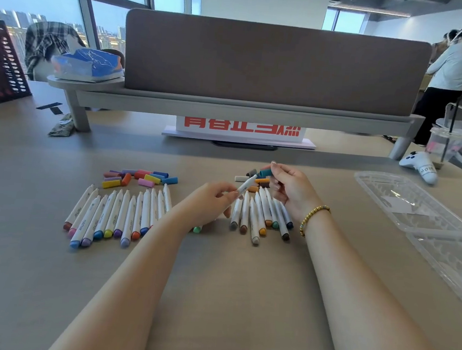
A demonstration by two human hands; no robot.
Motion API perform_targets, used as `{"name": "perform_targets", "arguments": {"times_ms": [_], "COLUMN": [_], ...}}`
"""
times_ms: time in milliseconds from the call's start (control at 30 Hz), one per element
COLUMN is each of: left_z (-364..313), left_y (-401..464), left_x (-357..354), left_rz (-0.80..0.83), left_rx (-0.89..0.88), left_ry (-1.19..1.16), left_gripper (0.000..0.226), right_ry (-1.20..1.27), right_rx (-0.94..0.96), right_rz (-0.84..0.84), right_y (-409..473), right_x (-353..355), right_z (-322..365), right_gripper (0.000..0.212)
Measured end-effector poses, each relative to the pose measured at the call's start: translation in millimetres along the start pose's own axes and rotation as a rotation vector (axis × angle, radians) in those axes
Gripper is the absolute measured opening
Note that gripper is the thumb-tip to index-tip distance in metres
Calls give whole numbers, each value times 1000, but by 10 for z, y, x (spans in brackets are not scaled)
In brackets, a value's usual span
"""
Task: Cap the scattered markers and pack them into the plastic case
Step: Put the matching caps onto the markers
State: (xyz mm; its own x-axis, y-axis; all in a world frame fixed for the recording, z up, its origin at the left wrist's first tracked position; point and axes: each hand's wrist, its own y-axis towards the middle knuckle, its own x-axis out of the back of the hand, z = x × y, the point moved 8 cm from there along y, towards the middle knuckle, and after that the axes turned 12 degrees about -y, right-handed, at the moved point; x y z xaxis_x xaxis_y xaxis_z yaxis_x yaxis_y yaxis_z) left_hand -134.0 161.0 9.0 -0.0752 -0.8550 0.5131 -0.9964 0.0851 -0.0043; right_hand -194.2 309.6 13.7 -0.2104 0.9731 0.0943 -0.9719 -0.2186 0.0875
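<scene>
Over a beige desk [30, 282], the left hand [210, 201] pinched a white marker [244, 187] by its lower barrel, long axis slanting up and to the right, tip aimed at a teal cap [266, 173] gripped in the right hand's [293, 190] fingertips, the two nearly meeting. Two fans of uncapped markers lay flat, tips pointing away from the person: one at left [118, 215], one beneath the hands [262, 217]. Loose caps [139, 178] sat beyond the left fan. The clear plastic case [407, 203] lay open, well apart at right.
</scene>
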Motion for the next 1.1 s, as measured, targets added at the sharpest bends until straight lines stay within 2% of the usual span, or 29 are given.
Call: {"name": "perform_targets", "arguments": {"times_ms": [233, 367, 533, 600, 700, 1000, 1100], "left_z": [-24, -41, -18, -13, -38, -103, -91], "left_y": [-24, -28, -18, -14, -1, 38, 73], "left_x": [-36, -58, -74, -57, -3, -94, -5], "left_rz": [45, 60, 73, 51, -12, -140, -225], "left_rx": [7, 19, 17, 20, 15, 37, 56], "left_ry": [3, 4, 26, 11, 26, 84, 59], "left_gripper": [26, 26, 24, 22, 34, 40, 34], "right_ry": [-273, -354, -371, -390, -458, -463, -471], "right_rx": [59, 81, 95, 101, 105, 73, 92], "right_rz": [-63, -153, -125, -67, 4, -33, -145], "right_y": [-23, -28, -38, -41, -47, -45, -39], "right_x": [-26, 35, -34, -114, -261, -210, -102], "right_z": [104, 147, 163, 174, 169, 139, 176], "right_gripper": [29, 28, 29, 30, 29, 30, 32]}}
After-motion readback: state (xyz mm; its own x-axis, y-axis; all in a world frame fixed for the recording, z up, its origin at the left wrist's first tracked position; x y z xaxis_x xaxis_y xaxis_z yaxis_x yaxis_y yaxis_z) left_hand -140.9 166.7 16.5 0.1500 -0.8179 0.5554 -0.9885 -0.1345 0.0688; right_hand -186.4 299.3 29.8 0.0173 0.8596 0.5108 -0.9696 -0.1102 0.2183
